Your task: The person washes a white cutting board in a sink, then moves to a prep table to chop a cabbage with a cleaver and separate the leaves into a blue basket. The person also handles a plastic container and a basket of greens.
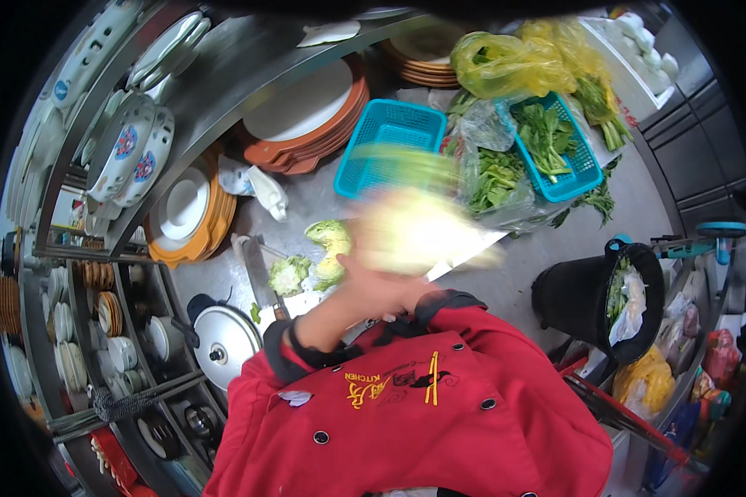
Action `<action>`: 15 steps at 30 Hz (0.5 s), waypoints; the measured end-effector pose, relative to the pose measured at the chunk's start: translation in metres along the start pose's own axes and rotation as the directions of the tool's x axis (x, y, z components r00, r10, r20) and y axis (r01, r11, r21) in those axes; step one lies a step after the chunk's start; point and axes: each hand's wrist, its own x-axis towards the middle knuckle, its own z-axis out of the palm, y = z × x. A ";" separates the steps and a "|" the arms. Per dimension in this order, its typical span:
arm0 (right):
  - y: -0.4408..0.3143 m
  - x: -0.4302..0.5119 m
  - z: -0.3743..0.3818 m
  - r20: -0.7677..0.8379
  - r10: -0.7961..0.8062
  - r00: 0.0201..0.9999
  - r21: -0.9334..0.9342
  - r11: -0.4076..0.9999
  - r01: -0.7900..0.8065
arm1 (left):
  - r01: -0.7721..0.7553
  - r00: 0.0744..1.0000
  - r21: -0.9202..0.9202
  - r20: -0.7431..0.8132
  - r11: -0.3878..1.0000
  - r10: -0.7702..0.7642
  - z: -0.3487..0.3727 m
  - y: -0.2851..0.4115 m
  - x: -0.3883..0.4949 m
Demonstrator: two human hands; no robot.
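A pale green and yellow leafy vegetable (426,233), strongly blurred, is above a white cutting board (469,251). My left hand (373,286) grips its near side, with the forearm reaching across from the left. Close beside it, partly covered, is my right hand (413,295); blur hides how its fingers are set. Left of the hands lie a cut green-yellow leafy piece (329,251) and a trimmed pale green piece (289,275). A knife (258,270) rests beside them, its handle pointing towards me.
A blue basket (388,112) stands behind the vegetable, and another blue basket (587,180) holds greens. Yellow plastic bags (510,62) lie at the back right. Stacked plates (304,102) sit under a metal shelf (242,81). A black bin (566,295) is right, a lidded pot (224,341) left.
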 end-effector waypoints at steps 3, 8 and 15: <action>0.007 -0.006 -0.025 0.123 -0.030 0.992 -0.095 0.995 0.042 | 0.111 0.807 -0.066 0.588 0.992 -0.051 0.061 0.000 0.001; 0.019 -0.020 -0.071 0.237 -0.169 0.957 0.353 0.932 0.078 | 0.013 0.850 0.546 0.435 0.837 -0.297 0.054 -0.126 0.009; 0.007 -0.032 -0.109 0.139 0.025 0.990 -0.049 0.999 -0.018 | -0.232 0.662 0.928 0.370 0.291 -0.651 0.002 -0.238 0.000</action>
